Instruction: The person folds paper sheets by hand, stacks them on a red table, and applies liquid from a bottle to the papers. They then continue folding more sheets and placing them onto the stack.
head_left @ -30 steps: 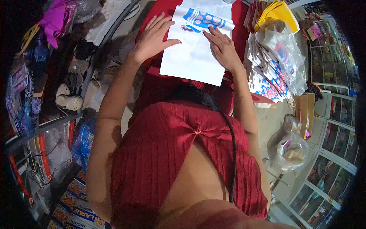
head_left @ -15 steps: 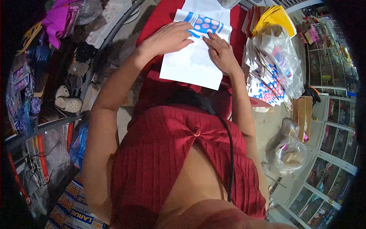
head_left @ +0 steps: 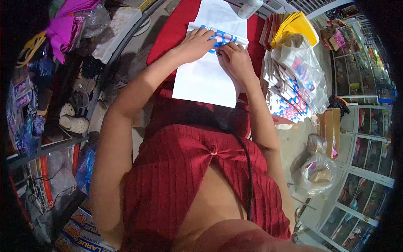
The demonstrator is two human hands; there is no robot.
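Note:
A white paper sheet (head_left: 204, 86) lies on a red surface in front of me, its far end turned over into a band with blue and pink polka dots (head_left: 226, 37). On the left part of this band, my left hand (head_left: 194, 45) curls its fingers over the fold. My right hand (head_left: 236, 60) grips the band's right part, fingers bent and thumb tucked at the near side. Beyond the band, another white sheet (head_left: 222, 14) lies flat. The undersides of both hands' fingertips are hidden.
A white bottle (head_left: 250, 8) stands at the far edge. Right of the red surface (head_left: 167, 40) are stacked dotted paper pieces (head_left: 289, 101), a clear plastic bag (head_left: 308, 63) and yellow folded pieces (head_left: 296, 29). Shelving with a pale clog (head_left: 74, 124) is at left; glass cabinets (head_left: 357, 197) line the right.
The far end has been turned over further toward me, so the dotted band looks narrower. Both hands' fingers are more curled on it. The view has shifted slightly, showing more of the bottle.

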